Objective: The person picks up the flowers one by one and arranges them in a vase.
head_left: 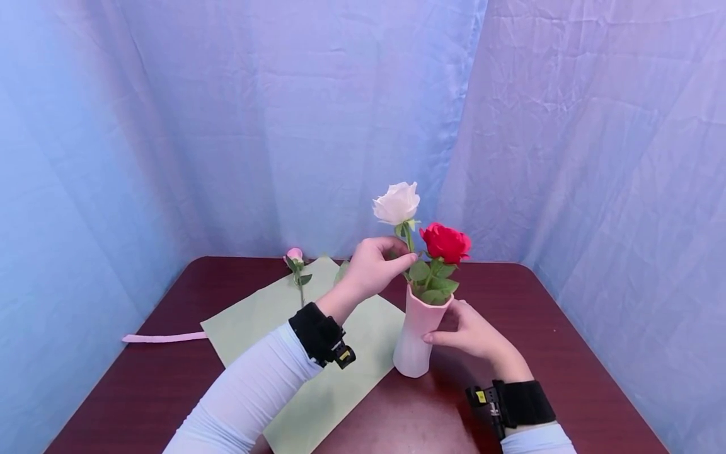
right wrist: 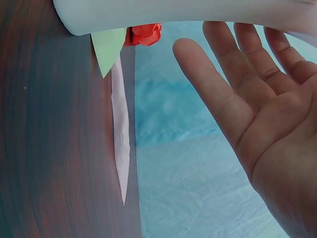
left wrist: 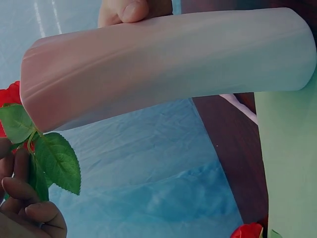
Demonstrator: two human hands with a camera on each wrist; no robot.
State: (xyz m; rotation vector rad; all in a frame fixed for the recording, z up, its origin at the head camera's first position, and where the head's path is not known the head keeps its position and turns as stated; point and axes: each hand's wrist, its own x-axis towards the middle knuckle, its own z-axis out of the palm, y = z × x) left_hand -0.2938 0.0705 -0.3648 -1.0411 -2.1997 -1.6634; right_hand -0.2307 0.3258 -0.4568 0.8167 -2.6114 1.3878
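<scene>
My left hand [head_left: 371,268] pinches the stem of a white rose [head_left: 397,203] just above the mouth of a vase [head_left: 413,340]. The vase stands upright, pink at the top and fading to white below. A red rose [head_left: 445,243] leans out of it to the right, its green leaves [head_left: 437,290] at the rim. With thumb in front and fingers behind, my right hand [head_left: 476,334] holds the vase's upper right side. In the left wrist view, the left fingers [left wrist: 22,191] curl beside the leaves; the white bloom is outside that view.
Under and left of the vase lies pale green paper [head_left: 363,347] on the dark wooden table [head_left: 510,315]. A pink rosebud [head_left: 294,255] lies on its far left part. Another red flower [right wrist: 146,33] lies beyond the paper. A pink ribbon [head_left: 164,338] sticks out at left. Curtains [head_left: 283,126] surround the table.
</scene>
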